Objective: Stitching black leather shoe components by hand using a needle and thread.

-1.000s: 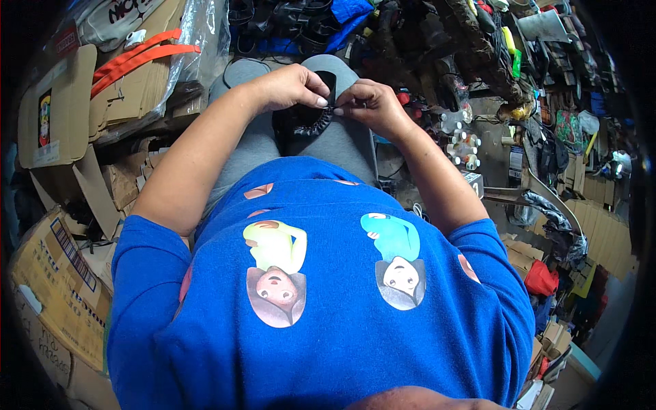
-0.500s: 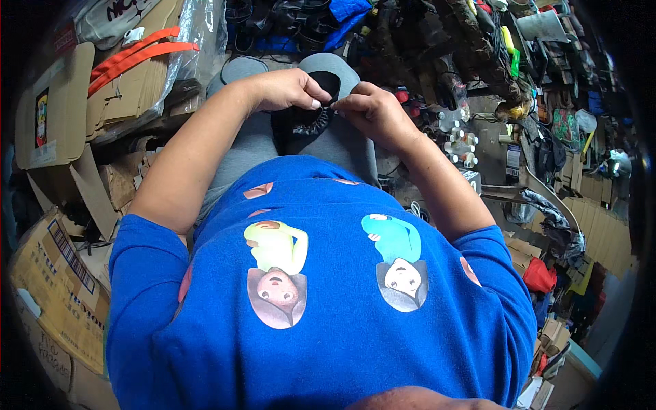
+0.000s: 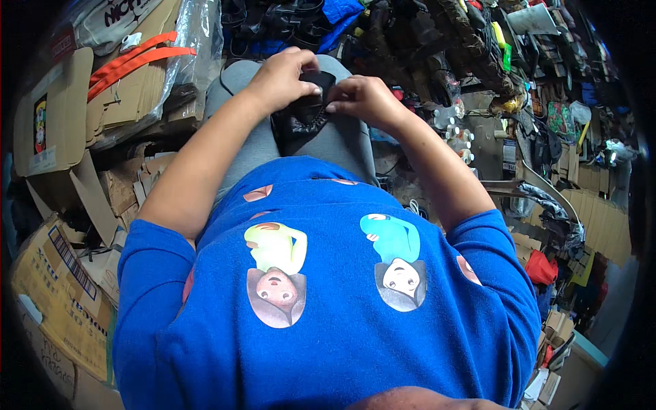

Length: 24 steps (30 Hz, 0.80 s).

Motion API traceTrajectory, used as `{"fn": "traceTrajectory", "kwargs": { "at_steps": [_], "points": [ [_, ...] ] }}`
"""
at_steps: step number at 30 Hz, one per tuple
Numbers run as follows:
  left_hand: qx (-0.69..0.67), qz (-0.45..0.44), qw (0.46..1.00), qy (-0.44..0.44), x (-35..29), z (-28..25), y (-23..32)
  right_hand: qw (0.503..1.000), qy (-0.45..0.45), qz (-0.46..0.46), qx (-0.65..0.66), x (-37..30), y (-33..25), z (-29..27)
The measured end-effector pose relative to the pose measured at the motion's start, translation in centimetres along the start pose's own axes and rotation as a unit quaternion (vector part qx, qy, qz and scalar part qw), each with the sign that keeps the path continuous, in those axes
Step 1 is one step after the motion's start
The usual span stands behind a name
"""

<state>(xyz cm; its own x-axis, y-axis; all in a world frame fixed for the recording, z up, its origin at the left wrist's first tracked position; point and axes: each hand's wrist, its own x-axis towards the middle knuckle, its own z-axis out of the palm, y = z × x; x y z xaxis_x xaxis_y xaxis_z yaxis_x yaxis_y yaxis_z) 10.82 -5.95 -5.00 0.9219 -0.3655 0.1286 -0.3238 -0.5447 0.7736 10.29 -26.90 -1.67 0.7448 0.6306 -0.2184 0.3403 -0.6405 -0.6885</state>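
Note:
A black shoe (image 3: 309,124) with a puckered, gathered edge rests on my grey-trousered lap, between my knees. My left hand (image 3: 281,80) is closed on its far left part, the thumb lying across the black material. My right hand (image 3: 369,101) is at the shoe's right edge, thumb and curled fingers pinched together. Whatever is between those right fingertips is too small to make out. My hands are a little apart, and the left one hides part of the shoe.
Black footwear (image 3: 294,20) lies beyond my knees beside a blue sheet (image 3: 342,17). Flattened cardboard (image 3: 133,85) with orange strips (image 3: 140,58) is stacked at the left, above a cardboard box (image 3: 61,294). Several small bottles (image 3: 459,140) stand at the right, near a curved metal bar (image 3: 502,186).
My left hand has moved up and left and turned on the shoe. My fingertips, close together before, are now apart. More of the shoe shows between my hands.

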Motion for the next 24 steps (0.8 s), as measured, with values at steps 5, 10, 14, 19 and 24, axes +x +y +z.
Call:
{"fn": "traceTrajectory", "kwargs": {
  "at_steps": [5,10,14,19,24],
  "points": [
    [0.028,0.008,0.999,-0.035,-3.5,-0.4,1.1,0.974,0.014,0.061,0.217,-1.5,2.4,-0.1],
    [0.032,0.04,0.995,-0.081,-3.2,0.4,0.1,0.996,0.045,-0.081,0.006,-1.4,3.2,1.4],
    [0.055,-0.057,0.996,-0.05,-4.0,-2.5,-1.7,0.809,0.302,0.127,0.488,0.2,4.9,1.7],
    [-0.505,-0.198,0.825,0.159,-3.3,-3.1,-0.1,0.476,0.194,0.107,0.851,0.0,3.0,2.2],
    [-0.803,-0.082,0.587,-0.062,-3.1,-2.0,-3.2,0.641,0.079,0.049,0.762,-1.3,5.6,2.2]
  ]
}}
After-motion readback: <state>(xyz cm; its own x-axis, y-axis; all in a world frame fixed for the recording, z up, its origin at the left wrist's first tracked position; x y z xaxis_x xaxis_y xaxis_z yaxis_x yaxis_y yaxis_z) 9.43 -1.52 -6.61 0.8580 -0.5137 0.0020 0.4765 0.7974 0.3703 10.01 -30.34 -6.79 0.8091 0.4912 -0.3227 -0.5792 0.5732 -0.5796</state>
